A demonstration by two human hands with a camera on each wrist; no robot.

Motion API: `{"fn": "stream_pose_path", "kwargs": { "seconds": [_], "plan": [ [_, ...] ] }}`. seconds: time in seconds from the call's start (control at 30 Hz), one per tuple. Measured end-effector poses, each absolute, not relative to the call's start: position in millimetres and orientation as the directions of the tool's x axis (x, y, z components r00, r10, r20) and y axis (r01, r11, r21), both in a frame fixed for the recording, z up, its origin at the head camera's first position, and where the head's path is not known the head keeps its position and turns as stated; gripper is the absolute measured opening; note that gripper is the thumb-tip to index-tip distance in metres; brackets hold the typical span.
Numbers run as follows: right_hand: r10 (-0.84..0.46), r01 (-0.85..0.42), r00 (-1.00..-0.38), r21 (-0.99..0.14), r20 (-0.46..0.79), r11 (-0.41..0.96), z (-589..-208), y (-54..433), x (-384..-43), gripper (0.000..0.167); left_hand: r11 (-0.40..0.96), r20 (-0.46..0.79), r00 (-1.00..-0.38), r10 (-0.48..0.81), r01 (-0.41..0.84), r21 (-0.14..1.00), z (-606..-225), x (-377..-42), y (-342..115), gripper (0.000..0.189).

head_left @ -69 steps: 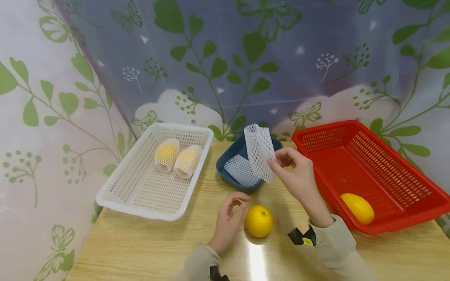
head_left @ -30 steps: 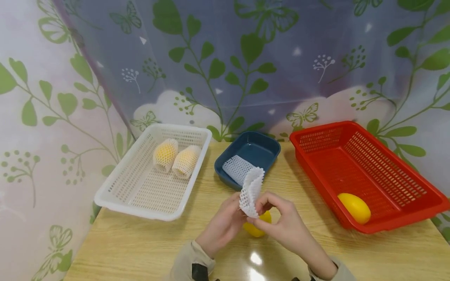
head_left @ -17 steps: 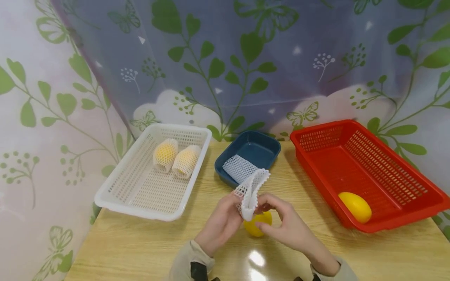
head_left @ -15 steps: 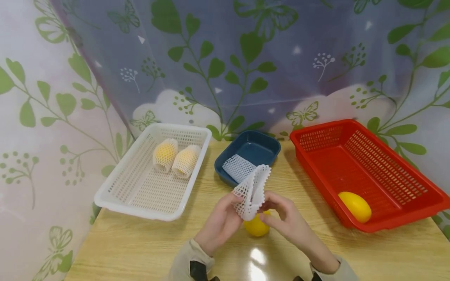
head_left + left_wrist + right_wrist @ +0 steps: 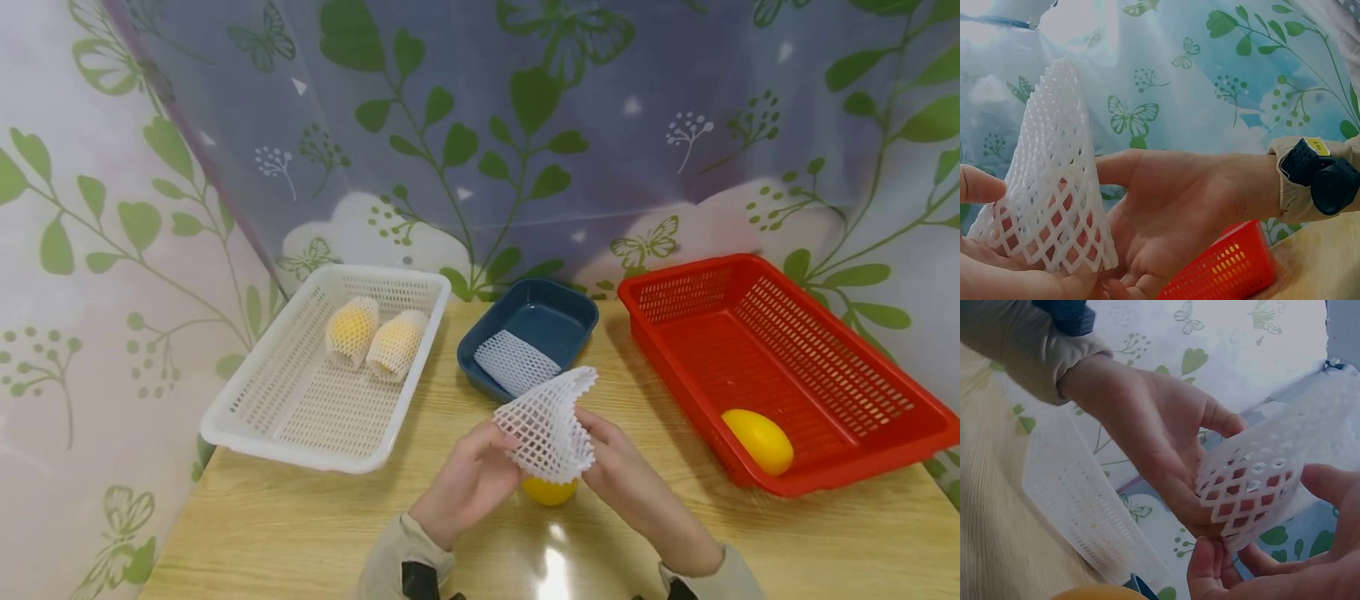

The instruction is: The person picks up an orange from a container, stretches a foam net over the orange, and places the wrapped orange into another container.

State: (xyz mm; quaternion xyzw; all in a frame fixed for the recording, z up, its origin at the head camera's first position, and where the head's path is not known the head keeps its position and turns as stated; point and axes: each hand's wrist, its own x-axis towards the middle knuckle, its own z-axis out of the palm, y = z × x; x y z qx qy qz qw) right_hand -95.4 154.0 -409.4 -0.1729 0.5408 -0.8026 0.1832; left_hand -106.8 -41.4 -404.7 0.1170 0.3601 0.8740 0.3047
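Both hands hold a white foam fruit net (image 5: 551, 425) above the table, its mouth spread open. My left hand (image 5: 474, 483) pinches its left side, thumb on the outer mesh. On the opposite side my right hand (image 5: 633, 487) grips it, partly covered by the mesh. In the left wrist view the net (image 5: 1060, 181) rises to a narrow top, and fingers show through its holes. The right wrist view has the net (image 5: 1254, 481) between the two hands. Below it sits a round yellow-orange fruit (image 5: 551, 492) on the table, mostly hidden by the net.
Behind the hands is a blue tray (image 5: 558, 308) with another foam net (image 5: 513, 360) lying in it. At left, a white basket (image 5: 300, 454) contains two net-wrapped yellow fruits (image 5: 352, 332). A red basket (image 5: 847, 367) at right holds a bare yellow fruit (image 5: 759, 442). Patterned cloth hangs behind.
The right hand has brought the foam net from over the blue tray to above the fruit, where the left hand took hold too. The net's mouth has since widened, and the hands have moved slightly apart.
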Motion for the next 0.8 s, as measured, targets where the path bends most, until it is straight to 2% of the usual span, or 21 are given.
{"fn": "stream_pose_path", "kwargs": {
  "seconds": [0.13,0.23,0.37,0.47,0.57,0.7,0.8],
  "plan": [
    [-0.598,0.217,-0.791,-0.854,0.131,-0.473,-412,158,-102,0.035,-0.553,-0.004,-0.786,0.619,-0.439,0.708,-406,-107,-44,0.062],
    [-0.671,0.334,-0.723,-0.769,0.162,-0.545,-414,161,-106,0.035,-0.544,0.001,-0.793,0.609,-0.417,0.728,-409,-107,-46,0.049],
    [-0.747,0.494,-0.644,-0.656,0.166,-0.571,-416,165,-108,0.041,-0.526,0.028,-0.813,0.582,-0.35,0.775,-413,-107,-49,0.042],
    [-0.77,0.557,-0.624,-0.614,0.135,-0.559,-417,167,-108,0.042,-0.536,0.063,-0.823,0.564,-0.307,0.787,-415,-107,-50,0.037],
    [-0.774,0.553,-0.618,-0.621,0.14,-0.555,-418,167,-106,0.038,-0.572,0.095,-0.829,0.552,-0.293,0.766,-416,-108,-49,0.025],
    [-0.762,0.481,-0.615,-0.668,0.205,-0.568,-419,165,-105,0.04,-0.617,0.133,-0.821,0.555,-0.298,0.729,-416,-107,-49,0.02],
    [-0.723,0.426,-0.653,-0.679,0.226,-0.598,-419,165,-107,0.04,-0.629,0.143,-0.808,0.572,-0.319,0.709,-416,-107,-48,0.021]
  ]
}}
